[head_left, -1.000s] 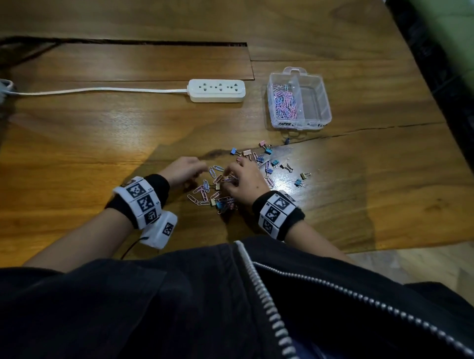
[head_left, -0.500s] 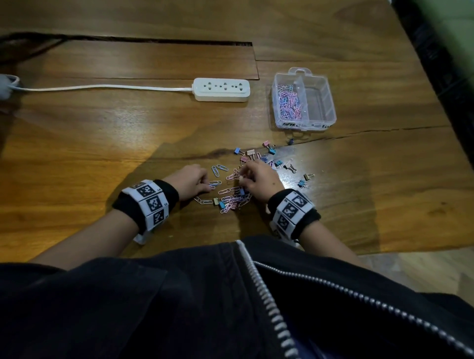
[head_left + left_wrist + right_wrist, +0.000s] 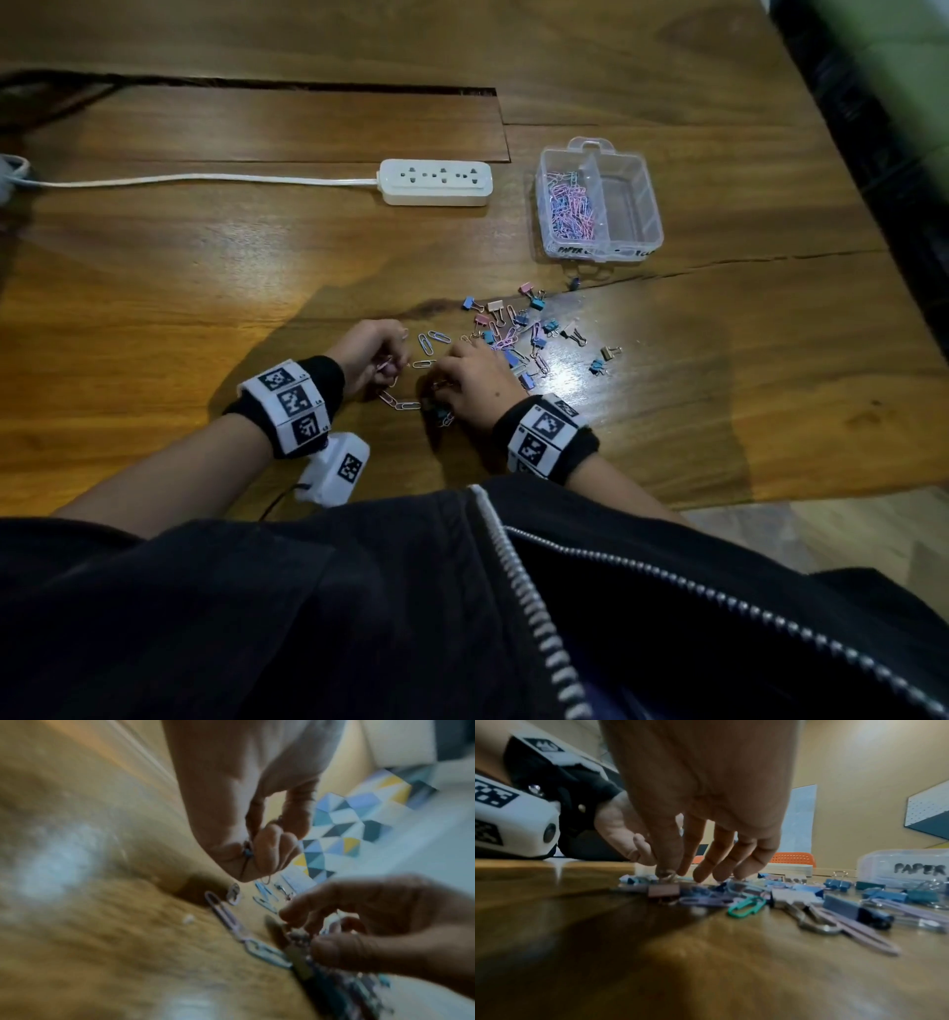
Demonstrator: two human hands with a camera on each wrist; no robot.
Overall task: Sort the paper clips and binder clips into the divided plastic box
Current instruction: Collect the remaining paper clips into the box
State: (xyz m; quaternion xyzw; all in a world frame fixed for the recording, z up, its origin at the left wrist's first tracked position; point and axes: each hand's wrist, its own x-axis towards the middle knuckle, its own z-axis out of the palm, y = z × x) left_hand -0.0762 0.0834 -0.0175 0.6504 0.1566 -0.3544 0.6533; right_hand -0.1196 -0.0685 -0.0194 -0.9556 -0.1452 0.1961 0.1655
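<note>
Pastel paper clips [image 3: 430, 340] and small binder clips [image 3: 536, 329] lie scattered on the wooden table [image 3: 205, 267]. My left hand [image 3: 375, 354] is curled round a few paper clips [image 3: 248, 852], just above the table. My right hand [image 3: 447, 385] reaches down into the near heap. Its thumb and forefinger pinch the wire handle of a pink binder clip [image 3: 663, 892]. Two linked paper clips [image 3: 398, 402] lie between my hands. The clear divided box [image 3: 652, 226] stands further back on the right. Its left compartment holds paper clips [image 3: 570, 205] and its right one looks bare.
A white power strip [image 3: 436, 181] with its cable [image 3: 205, 180] lies behind the hands, left of the box. A crack in the wood [image 3: 744, 264] runs just in front of the box. The table's near right edge [image 3: 821, 496] is close to my right forearm.
My right hand has shifted left and nearer, onto the near heap. Fewer loose paper clips lie between my hands. The left hand stays in place, curled.
</note>
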